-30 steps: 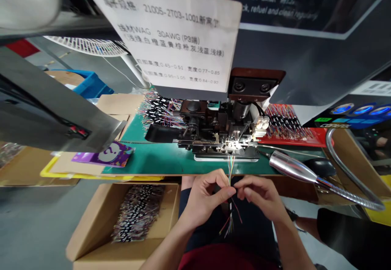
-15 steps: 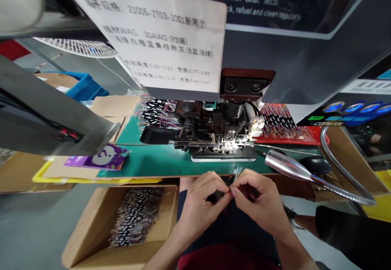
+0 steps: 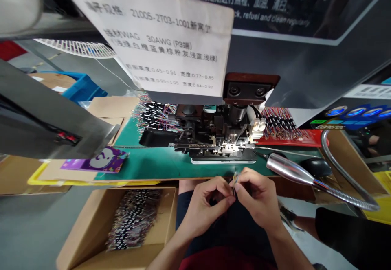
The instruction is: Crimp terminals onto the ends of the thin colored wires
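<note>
My left hand (image 3: 210, 205) and my right hand (image 3: 255, 196) meet in front of the bench edge, over my lap. Both are closed, thumbs and fingertips pinching a small bunch of thin wires (image 3: 234, 179) between them. The wire ends stick up a little above the fingertips; the rest is hidden by my fingers. Just beyond the hands stands a crimping machine (image 3: 229, 139), its working point lit brightly. A strip of terminals (image 3: 201, 144) runs into it from the left.
A cardboard box (image 3: 166, 221) at lower left holds many wire bundles (image 3: 134, 217). More bundles (image 3: 279, 123) lie in a red tray (image 3: 314, 136). A silver gooseneck lamp (image 3: 288, 169) and purple packet (image 3: 97, 160) rest on the green bench mat (image 3: 161, 164). Another person's leg (image 3: 305, 223) shows at right.
The wires between my fingertips have shifted: their fanned ends stood higher before and now show less. My left hand has dropped slightly. The view has moved a little.
</note>
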`<action>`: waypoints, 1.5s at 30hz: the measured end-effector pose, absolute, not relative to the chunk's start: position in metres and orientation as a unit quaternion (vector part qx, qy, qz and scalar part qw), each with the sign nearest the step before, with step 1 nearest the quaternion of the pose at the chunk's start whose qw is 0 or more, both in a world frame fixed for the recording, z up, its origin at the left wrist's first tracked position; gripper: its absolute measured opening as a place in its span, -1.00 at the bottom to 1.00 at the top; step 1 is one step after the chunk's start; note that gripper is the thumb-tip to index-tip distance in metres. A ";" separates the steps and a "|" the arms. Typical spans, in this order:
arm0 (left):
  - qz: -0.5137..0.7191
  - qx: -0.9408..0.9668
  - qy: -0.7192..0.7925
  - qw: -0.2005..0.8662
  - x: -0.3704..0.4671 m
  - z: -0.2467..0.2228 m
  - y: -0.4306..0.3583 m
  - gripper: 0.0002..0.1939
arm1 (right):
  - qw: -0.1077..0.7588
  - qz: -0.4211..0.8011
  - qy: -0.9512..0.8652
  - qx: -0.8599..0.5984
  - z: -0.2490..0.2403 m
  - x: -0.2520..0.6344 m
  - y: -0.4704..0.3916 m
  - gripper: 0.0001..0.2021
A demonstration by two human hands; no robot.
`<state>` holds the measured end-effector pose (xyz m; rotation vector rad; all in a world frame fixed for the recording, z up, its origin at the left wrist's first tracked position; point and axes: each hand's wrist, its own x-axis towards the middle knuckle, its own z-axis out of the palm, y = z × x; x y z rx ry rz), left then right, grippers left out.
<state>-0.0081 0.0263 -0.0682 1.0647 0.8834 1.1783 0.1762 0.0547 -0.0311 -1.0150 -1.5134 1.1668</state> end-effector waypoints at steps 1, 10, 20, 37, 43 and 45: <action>0.515 0.454 0.380 0.620 -0.007 -0.069 0.026 -0.74 | 0.487 0.484 -0.599 -0.412 -0.032 0.175 0.055 -0.84; 0.508 0.343 0.389 0.688 -0.007 -0.068 0.028 -0.68 | 0.457 0.506 -0.615 -0.396 -0.036 0.185 0.053 -0.76; 0.466 0.341 0.352 0.737 -0.007 -0.065 0.025 -0.62 | 0.425 0.463 -0.663 -0.407 -0.026 0.183 0.050 -0.83; 0.481 0.359 0.411 0.686 -0.006 -0.058 0.027 -0.60 | 0.392 0.516 -0.642 -0.409 -0.034 0.186 0.049 -0.81; 0.437 0.396 0.403 0.700 -0.012 -0.057 0.024 -0.63 | 0.438 0.473 -0.645 -0.411 -0.019 0.183 0.062 -0.81; 0.436 0.409 0.396 0.697 -0.014 -0.056 0.023 -0.65 | 0.465 0.469 -0.627 -0.413 -0.018 0.181 0.065 -0.83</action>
